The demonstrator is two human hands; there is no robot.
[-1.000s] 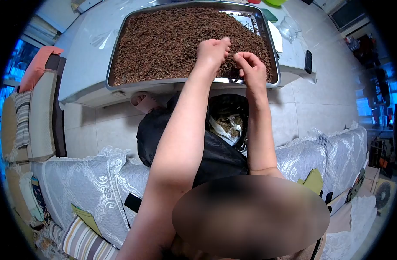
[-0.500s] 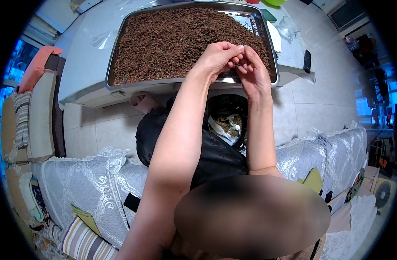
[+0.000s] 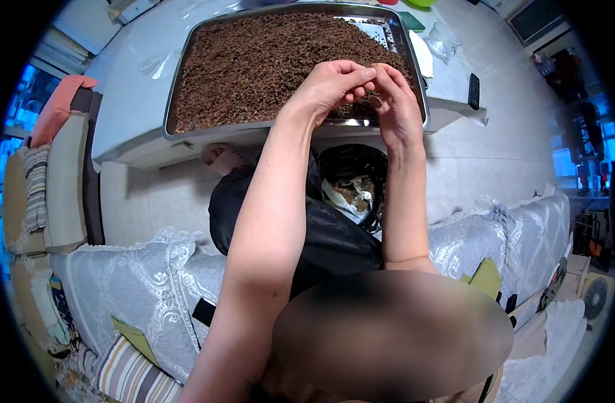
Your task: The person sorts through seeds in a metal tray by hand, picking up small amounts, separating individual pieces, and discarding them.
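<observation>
A large metal tray (image 3: 172,94) on the table holds a wide layer of small brown dried pieces (image 3: 254,67). Over the tray's near right part, my left hand (image 3: 334,87) and my right hand (image 3: 396,97) meet at the fingertips. Both hands are pinched, thumb against fingers. Whatever lies between the fingertips is too small to make out. At the tray's far right corner, part of the metal bottom (image 3: 377,30) shows.
Below the table edge stands a black bin (image 3: 354,158) with a white liner and plant scraps. A black remote (image 3: 474,91), a clear glass vessel (image 3: 444,41) and a green item (image 3: 412,21) are right of the tray. A pink slipper (image 3: 221,158) shows beneath the table.
My hands were apart a second ago, low over the brown pieces. They have come together at the fingertips and stay joined, a little further left for my left hand.
</observation>
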